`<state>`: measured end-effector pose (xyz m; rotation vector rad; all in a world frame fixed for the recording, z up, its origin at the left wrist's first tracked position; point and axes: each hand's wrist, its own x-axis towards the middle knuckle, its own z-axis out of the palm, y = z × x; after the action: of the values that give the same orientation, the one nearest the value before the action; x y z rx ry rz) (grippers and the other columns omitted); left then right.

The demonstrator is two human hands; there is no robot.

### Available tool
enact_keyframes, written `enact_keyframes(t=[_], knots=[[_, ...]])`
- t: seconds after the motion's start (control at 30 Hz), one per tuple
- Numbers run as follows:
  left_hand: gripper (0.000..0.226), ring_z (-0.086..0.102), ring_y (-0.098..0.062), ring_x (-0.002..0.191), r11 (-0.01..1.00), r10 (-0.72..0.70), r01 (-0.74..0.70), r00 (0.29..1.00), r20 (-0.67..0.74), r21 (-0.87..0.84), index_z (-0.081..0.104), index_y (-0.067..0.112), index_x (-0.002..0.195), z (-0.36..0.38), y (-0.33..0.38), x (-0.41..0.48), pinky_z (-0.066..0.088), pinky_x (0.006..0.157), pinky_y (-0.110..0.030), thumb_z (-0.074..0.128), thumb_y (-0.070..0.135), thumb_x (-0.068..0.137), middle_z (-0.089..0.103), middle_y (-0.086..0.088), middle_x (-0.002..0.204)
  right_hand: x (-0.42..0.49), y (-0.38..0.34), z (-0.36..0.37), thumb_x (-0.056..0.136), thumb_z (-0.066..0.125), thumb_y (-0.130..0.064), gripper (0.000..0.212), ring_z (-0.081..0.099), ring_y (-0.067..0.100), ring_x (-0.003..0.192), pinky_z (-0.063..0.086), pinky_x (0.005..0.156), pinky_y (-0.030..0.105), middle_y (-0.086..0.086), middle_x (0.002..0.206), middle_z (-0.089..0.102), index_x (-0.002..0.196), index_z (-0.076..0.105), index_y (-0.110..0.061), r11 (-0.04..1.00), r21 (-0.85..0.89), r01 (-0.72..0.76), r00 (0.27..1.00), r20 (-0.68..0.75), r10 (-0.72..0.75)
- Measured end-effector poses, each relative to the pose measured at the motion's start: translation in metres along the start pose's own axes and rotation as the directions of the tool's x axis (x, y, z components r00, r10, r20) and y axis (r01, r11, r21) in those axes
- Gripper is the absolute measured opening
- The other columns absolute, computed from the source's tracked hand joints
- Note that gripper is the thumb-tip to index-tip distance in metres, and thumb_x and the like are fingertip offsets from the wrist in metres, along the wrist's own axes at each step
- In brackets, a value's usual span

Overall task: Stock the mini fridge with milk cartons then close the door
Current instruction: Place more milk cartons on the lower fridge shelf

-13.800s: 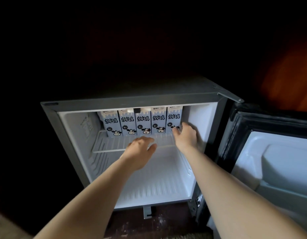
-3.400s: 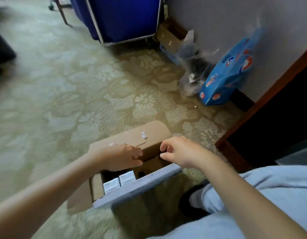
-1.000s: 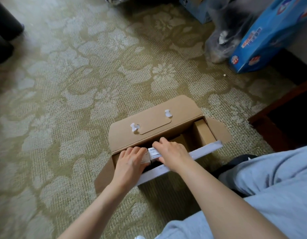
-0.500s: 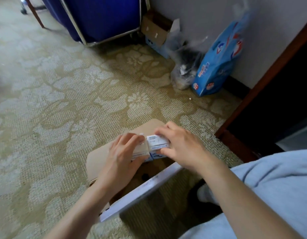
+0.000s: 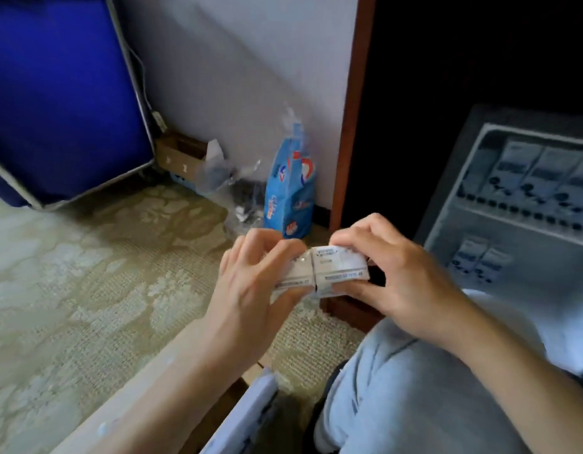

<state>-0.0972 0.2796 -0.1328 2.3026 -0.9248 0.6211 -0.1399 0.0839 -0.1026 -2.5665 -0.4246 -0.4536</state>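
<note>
A patterned carpet (image 5: 87, 290) covers the floor, with a big blue cart (image 5: 54, 93) at upper left against the wall. At right the mini fridge (image 5: 519, 211) stands open, 3 cartons visible on its upper shelf and 2 below. Beside the wooden frame leans a blue package (image 5: 288, 194). In front, the left hand (image 5: 251, 290) and right hand (image 5: 401, 276) each have fingers curled tight around 1 of 2 milk cartons (image 5: 323, 270), pressed side by side above the carpet, near the fridge.
</note>
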Motion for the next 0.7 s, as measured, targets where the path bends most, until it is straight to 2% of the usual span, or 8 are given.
enact_keyframes(t=[0.07, 0.17, 0.27, 0.4, 0.53, 0.6, 0.7], knots=[[0.034, 0.04, -0.01, 0.1, 0.998, 0.062, -0.061, 0.998, 0.015, -0.028, 0.05, 0.029, 0.113, 0.008, 0.019, 0.022, 0.037, 0.087, -0.027, 0.048, 0.044, 0.083, 0.039, 0.009, 0.108, -0.01, 0.014, -0.022, 0.08, 0.065, -0.044, 0.039, 0.053, 0.006, 0.091, 0.052, 0.069, 0.035, -0.013, 0.104, 0.046, 0.114, 0.054, -0.029, 0.999, -0.033, -0.023, 0.997, -0.072, 0.021], [0.036, 0.042, -0.014, 0.1, 0.986, 0.157, -0.156, 0.987, 0.02, -0.053, 0.051, 0.026, 0.115, 0.022, 0.048, 0.057, 0.032, 0.086, -0.025, 0.047, 0.044, 0.084, 0.038, 0.007, 0.108, -0.025, 0.034, -0.056, 0.084, 0.057, -0.05, 0.036, 0.054, 0.01, 0.085, 0.051, 0.062, 0.034, -0.011, 0.103, 0.045, 0.113, 0.051, -0.029, 0.992, -0.116, -0.058, 0.988, -0.151, 0.04], [0.036, 0.047, -0.018, 0.097, 0.97, 0.242, -0.239, 0.968, 0.064, -0.053, 0.05, 0.026, 0.114, 0.04, 0.078, 0.09, 0.039, 0.084, -0.032, 0.051, 0.041, 0.081, 0.044, 0.003, 0.11, -0.041, 0.054, -0.088, 0.08, 0.048, -0.055, 0.042, 0.055, 0.011, 0.078, 0.05, 0.057, 0.031, -0.014, 0.103, 0.044, 0.113, 0.05, -0.03, 0.97, -0.208, -0.126, 0.976, -0.201, 0.084], [0.038, 0.051, -0.021, 0.099, 0.946, 0.321, -0.308, 0.936, 0.146, -0.101, 0.054, 0.022, 0.116, 0.072, 0.115, 0.125, 0.042, 0.083, -0.035, 0.066, 0.034, 0.081, 0.053, 0.001, 0.112, -0.065, 0.088, -0.121, 0.078, 0.05, -0.057, 0.047, 0.057, 0.015, 0.074, 0.051, 0.058, 0.039, -0.015, 0.1, 0.045, 0.115, 0.052, -0.029, 0.936, -0.258, -0.24, 0.954, -0.238, 0.18], [0.041, 0.052, -0.021, 0.106, 0.934, 0.313, -0.253, 0.921, 0.234, -0.251, 0.051, 0.022, 0.122, 0.106, 0.15, 0.152, 0.043, 0.089, -0.038, 0.064, 0.034, 0.084, 0.057, 0.003, 0.116, -0.085, 0.124, -0.141, 0.076, 0.056, -0.052, 0.05, 0.058, 0.015, 0.08, 0.051, 0.068, 0.037, -0.013, 0.1, 0.046, 0.119, 0.053, -0.027, 0.891, -0.251, -0.377, 0.915, -0.249, 0.317], [0.041, 0.053, -0.021, 0.105, 0.932, 0.318, -0.242, 0.903, 0.289, -0.269, 0.05, 0.022, 0.122, 0.128, 0.163, 0.164, 0.046, 0.089, -0.039, 0.064, 0.032, 0.085, 0.059, 0.002, 0.116, -0.094, 0.143, -0.147, 0.078, 0.062, -0.045, 0.047, 0.058, 0.015, 0.084, 0.051, 0.073, 0.034, -0.012, 0.101, 0.048, 0.12, 0.053, -0.026, 0.866, -0.235, -0.441, 0.89, -0.241, 0.388], [0.038, 0.056, -0.022, 0.098, 0.925, 0.343, -0.243, 0.863, 0.37, -0.291, 0.051, 0.02, 0.117, 0.164, 0.179, 0.176, 0.048, 0.087, -0.041, 0.065, 0.029, 0.084, 0.06, 0.001, 0.111, -0.105, 0.169, -0.153, 0.081, 0.068, -0.03, 0.04, 0.054, 0.01, 0.085, 0.043, 0.07, 0.02, -0.014, 0.099, 0.046, 0.118, 0.053, -0.025, 0.825, -0.23, -0.516, 0.855, -0.19, 0.482]])
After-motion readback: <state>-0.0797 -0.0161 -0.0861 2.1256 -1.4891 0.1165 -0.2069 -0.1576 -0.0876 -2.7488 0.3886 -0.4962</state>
